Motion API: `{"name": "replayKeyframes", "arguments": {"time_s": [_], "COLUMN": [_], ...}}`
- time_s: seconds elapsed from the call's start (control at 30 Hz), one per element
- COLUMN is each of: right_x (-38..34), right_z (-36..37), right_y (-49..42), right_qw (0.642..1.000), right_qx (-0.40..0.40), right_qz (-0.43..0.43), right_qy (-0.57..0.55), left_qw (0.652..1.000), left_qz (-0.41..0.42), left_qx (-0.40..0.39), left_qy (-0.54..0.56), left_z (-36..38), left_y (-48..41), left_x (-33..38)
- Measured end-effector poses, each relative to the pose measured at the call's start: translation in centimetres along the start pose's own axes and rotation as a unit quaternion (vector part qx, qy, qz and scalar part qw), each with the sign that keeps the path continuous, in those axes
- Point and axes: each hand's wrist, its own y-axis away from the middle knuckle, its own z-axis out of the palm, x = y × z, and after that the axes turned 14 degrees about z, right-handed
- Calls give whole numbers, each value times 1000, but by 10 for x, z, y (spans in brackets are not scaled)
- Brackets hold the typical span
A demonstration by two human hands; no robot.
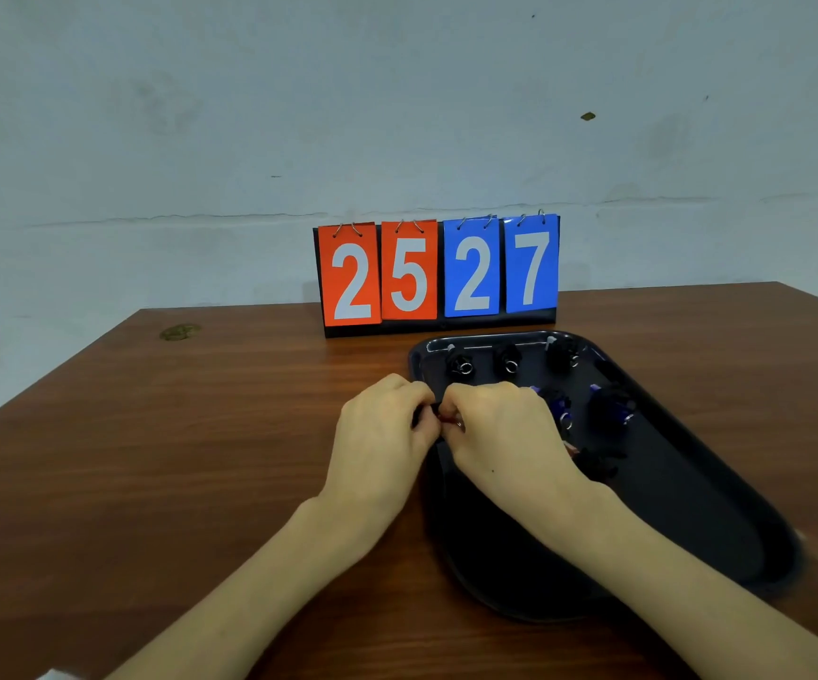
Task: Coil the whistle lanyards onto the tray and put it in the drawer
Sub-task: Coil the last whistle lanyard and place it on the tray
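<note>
Left hand (381,431) and right hand (502,434), fingers curled in a joint pinch on one lanyard (447,420), over left rim of tray (691,507).

A glossy black plastic tray (720,522) with rounded corners lies flat on the tabletop (201,458). Along its far edge sit three coiled black lanyards (509,361) with metal rings, each apart from the next. Nearer, two coils with blue whistles (613,409) lie side by side, and a dark coil (598,464) lies nearer still. Over the tray's left rim, the left hand (382,434) and right hand (505,434) pinch a small black-and-red lanyard (446,420) between them.
</note>
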Motion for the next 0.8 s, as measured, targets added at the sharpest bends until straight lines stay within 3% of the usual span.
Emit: {"name": "replayKeyframes", "arguments": {"time_s": [0.1,0.2,0.27,0.33,0.43,0.5,0.63,0.8], "right_x": [1,2,3,3,2,3,4,2], "right_z": [-1,-6,-9,-10,-10,-10,-11,-13], "right_y": [0,0,-1,-2,-1,0,0,0], "right_qw": [999,996,993,992,990,990,991,991], "right_qx": [-27,-77,-95,-107,-123,-125,-110,-116], "right_qz": [-14,-12,-1,9,10,9,14,9], "right_qy": [-19,-43,-63,-74,-74,-70,-77,-66], "left_qw": [1000,986,947,883,828,841,941,980], "left_qz": [-8,-108,-217,-310,-356,-318,-191,-90], "left_qx": [12,25,26,23,-27,-46,-48,-83], "left_qy": [19,124,236,351,433,435,275,157], "left_z": [-1,-6,-10,-13,-14,-15,-15,-15], "left_y": [1,-3,-10,-13,-12,-10,-13,-11], "left_x": [2,2,-2,-12,-25,-27,-24,-25]}}
